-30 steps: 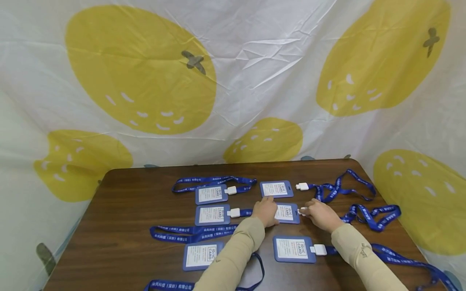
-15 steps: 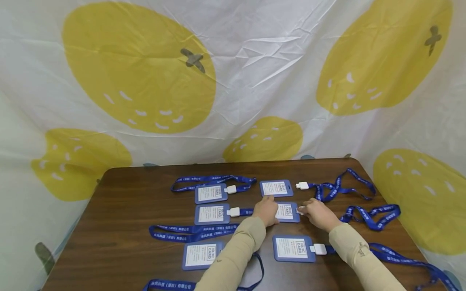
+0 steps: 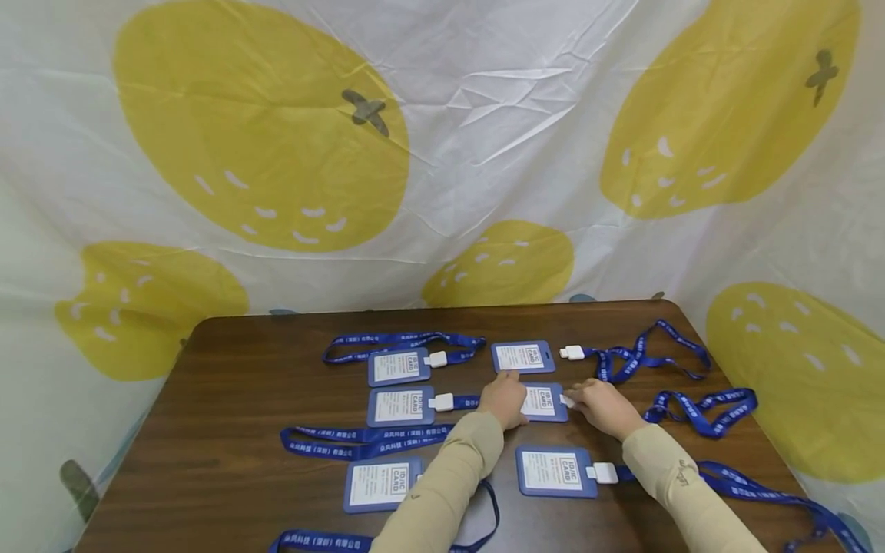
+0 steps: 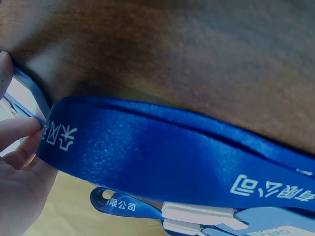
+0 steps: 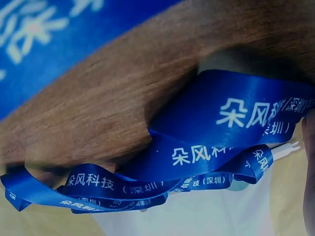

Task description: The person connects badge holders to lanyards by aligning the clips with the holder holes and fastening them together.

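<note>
In the head view my left hand [image 3: 503, 399] grips a blue-rimmed badge holder [image 3: 542, 403] by its left part, fingertips at the far edge and thumb at the near one. My right hand [image 3: 604, 407] pinches the white clip [image 3: 567, 400] of a blue lanyard [image 3: 705, 411] right at the holder's slotted end. Fingers hide much of that clip, so whether it has passed through the slot is unclear. The left wrist view shows part of my left hand [image 4: 22, 182] on the holder's edge [image 4: 32, 88]. Lanyard ribbon [image 5: 197, 123] fills much of the right wrist view.
Behind lies an unclipped badge holder [image 3: 523, 357], with a loose white lanyard clip [image 3: 571, 352] to its right. Nearer, another holder [image 3: 556, 471] has its clip [image 3: 604, 473] attached. Several badges with lanyards [image 3: 399, 366] lie left on the brown table [image 3: 228, 430]. A lemon-print cloth [image 3: 442, 153] hangs behind.
The right hand has shifted slightly left, bringing the white clip up against the badge holder's slotted end. The left hand stays on the holder.
</note>
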`<state>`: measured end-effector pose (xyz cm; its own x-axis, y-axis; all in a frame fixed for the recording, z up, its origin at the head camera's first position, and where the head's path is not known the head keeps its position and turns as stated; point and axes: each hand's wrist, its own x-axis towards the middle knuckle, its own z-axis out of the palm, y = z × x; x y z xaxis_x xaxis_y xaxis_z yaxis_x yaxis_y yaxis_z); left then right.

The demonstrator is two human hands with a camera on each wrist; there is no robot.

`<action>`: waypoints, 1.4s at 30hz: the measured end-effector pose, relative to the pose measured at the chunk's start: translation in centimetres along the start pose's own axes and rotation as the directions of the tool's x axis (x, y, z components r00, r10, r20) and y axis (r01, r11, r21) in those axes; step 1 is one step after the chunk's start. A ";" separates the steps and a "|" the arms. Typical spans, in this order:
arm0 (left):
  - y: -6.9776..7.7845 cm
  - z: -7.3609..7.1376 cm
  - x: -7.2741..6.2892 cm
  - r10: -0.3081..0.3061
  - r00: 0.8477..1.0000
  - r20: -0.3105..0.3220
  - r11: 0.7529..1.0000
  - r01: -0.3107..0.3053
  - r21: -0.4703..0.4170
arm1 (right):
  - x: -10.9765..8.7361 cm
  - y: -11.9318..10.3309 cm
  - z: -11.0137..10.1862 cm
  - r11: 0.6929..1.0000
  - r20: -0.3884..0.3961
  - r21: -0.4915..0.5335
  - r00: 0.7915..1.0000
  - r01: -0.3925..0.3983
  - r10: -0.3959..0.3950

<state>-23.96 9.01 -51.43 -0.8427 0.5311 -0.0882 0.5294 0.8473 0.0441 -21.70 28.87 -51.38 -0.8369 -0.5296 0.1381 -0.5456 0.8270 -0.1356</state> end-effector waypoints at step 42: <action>0.3 -0.3 -0.2 0.003 1.000 0.011 1.000 -0.003 -0.006 | -0.1 1.0 0.5 0.995 -0.036 0.058 0.996 0.082 -0.080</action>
<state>-23.72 9.16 -51.07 -0.8399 0.5337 -0.0989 0.5314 0.8456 0.0500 -22.18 29.61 -51.98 -0.7883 -0.5871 0.1841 -0.6142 0.7683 -0.1802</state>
